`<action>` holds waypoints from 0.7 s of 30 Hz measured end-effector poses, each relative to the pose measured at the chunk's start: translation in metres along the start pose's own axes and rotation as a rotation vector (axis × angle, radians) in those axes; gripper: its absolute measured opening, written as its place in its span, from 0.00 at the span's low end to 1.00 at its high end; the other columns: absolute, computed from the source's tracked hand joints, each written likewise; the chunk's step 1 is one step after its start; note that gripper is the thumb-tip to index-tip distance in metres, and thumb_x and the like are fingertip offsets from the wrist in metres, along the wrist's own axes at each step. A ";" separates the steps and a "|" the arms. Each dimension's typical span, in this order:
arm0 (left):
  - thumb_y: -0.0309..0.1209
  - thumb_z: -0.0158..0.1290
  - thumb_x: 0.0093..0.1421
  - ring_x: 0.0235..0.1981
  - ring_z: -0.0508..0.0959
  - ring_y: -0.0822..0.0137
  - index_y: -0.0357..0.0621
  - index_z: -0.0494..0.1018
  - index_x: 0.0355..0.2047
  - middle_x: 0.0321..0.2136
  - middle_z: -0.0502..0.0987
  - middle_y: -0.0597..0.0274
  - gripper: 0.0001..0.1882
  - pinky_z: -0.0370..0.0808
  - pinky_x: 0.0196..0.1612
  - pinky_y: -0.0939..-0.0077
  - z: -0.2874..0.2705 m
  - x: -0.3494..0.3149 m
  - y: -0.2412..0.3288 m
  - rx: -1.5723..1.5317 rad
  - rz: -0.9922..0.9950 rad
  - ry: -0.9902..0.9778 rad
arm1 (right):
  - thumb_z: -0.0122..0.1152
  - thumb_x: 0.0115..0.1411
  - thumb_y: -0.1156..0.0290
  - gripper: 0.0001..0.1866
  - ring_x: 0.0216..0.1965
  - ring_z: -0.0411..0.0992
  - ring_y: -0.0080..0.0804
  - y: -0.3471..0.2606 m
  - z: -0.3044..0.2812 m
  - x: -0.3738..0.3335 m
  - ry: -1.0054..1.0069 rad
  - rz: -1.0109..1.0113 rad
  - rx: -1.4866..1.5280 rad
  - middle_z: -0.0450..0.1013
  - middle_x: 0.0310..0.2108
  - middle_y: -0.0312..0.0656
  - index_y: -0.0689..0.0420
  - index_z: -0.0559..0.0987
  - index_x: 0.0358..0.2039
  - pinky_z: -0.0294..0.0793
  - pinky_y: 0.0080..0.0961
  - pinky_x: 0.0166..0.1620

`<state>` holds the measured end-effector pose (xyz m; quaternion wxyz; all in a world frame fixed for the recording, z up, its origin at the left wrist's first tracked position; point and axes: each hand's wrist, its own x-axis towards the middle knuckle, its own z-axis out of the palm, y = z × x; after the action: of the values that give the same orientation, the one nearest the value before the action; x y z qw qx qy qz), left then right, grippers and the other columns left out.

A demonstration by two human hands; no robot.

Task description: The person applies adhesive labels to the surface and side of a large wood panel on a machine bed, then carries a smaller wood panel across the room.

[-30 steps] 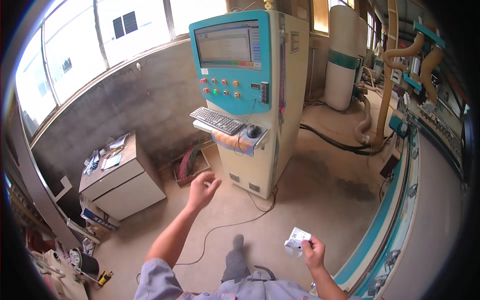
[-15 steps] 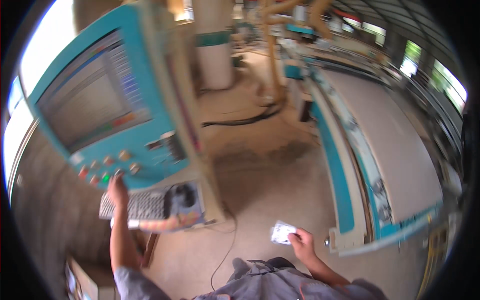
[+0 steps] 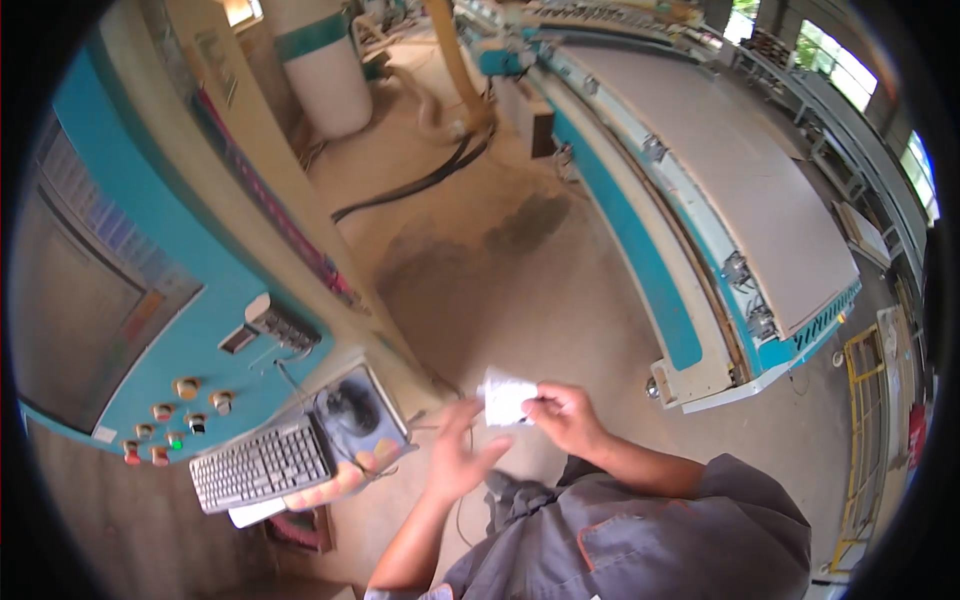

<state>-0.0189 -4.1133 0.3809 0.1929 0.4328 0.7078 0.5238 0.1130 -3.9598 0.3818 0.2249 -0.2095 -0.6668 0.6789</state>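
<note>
At the far left, a dark screen (image 3: pixel 80 290) sat in the turquoise front of the cabinet (image 3: pixel 210 320). Below it you had a cluster of round knobs (image 3: pixel 186 388), with a small button (image 3: pixel 176 442) glowing green among them. Next came the keyboard (image 3: pixel 260 465) on its shelf (image 3: pixel 258 513), with a black mouse (image 3: pixel 350 408) on a pad (image 3: pixel 385 428) just beside it. Farther back stood a white tank (image 3: pixel 330 85) with a green band, and a black hose (image 3: pixel 430 185) lay across the dusty floor (image 3: pixel 520 300).

Your left grip (image 3: pixel 462 450) was open and blurred, thumb spread from the fingers, just beside the left edge of the white card (image 3: pixel 508 398); whether a fingertip touched it, I could not tell. The card was up in front of your waist, between your two hands. Your right grip (image 3: pixel 568 418) was closed on its right side, holding it with thumb and fingers. Past your grey jacket (image 3: pixel 660 530), a flat board (image 3: pixel 720 190) lay on the long machine (image 3: pixel 638 270) with turquoise sides. At the far right stood a yellow frame (image 3: pixel 862 432).
</note>
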 end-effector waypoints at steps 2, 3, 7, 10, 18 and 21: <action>0.33 0.66 0.51 0.47 0.75 0.56 0.39 0.75 0.46 0.45 0.75 0.50 0.23 0.74 0.46 0.67 0.024 0.029 0.003 0.060 0.233 -0.030 | 0.57 0.63 0.76 0.05 0.31 0.67 0.13 0.017 -0.020 0.001 -0.025 -0.036 0.001 0.72 0.29 0.32 0.65 0.75 0.33 0.68 0.14 0.32; 0.28 0.63 0.54 0.45 0.76 0.61 0.39 0.77 0.43 0.43 0.77 0.54 0.17 0.73 0.46 0.70 0.033 0.039 0.005 -0.082 0.141 -0.074 | 0.57 0.63 0.77 0.05 0.34 0.69 0.15 0.019 -0.029 0.005 -0.031 -0.027 0.043 0.73 0.31 0.35 0.66 0.74 0.34 0.70 0.15 0.36; 0.20 0.55 0.61 0.38 0.77 0.73 0.36 0.79 0.39 0.38 0.79 0.62 0.07 0.72 0.43 0.78 0.066 0.078 0.003 -0.498 -0.114 -0.207 | 0.61 0.59 0.77 0.05 0.29 0.70 0.15 -0.001 -0.064 0.022 0.091 -0.017 0.082 0.74 0.27 0.34 0.65 0.75 0.32 0.71 0.17 0.33; 0.21 0.54 0.62 0.38 0.76 0.75 0.36 0.79 0.39 0.38 0.79 0.64 0.07 0.73 0.42 0.79 0.099 0.117 0.012 -0.526 -0.082 -0.195 | 0.61 0.59 0.77 0.05 0.31 0.72 0.19 0.002 -0.116 0.038 0.174 -0.139 0.057 0.76 0.30 0.37 0.65 0.76 0.34 0.72 0.19 0.37; 0.22 0.53 0.63 0.36 0.75 0.77 0.37 0.78 0.41 0.34 0.79 0.67 0.08 0.73 0.41 0.80 0.223 0.234 0.023 -0.587 -0.199 -0.315 | 0.69 0.46 0.76 0.21 0.45 0.72 0.43 -0.009 -0.280 0.134 0.041 -0.603 -0.486 0.73 0.46 0.47 0.59 0.80 0.44 0.72 0.35 0.48; 0.23 0.54 0.63 0.35 0.75 0.78 0.38 0.78 0.41 0.33 0.79 0.68 0.08 0.72 0.40 0.80 0.266 0.278 0.038 -0.559 -0.220 -0.336 | 0.66 0.49 0.78 0.18 0.40 0.75 0.40 -0.003 -0.336 0.158 0.014 -0.481 -0.349 0.78 0.38 0.44 0.57 0.81 0.43 0.74 0.32 0.44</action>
<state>0.0366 -3.7308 0.3657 0.4735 0.3645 0.5375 0.5950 0.1817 -3.5951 0.3800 0.3446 -0.0858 -0.8023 0.4798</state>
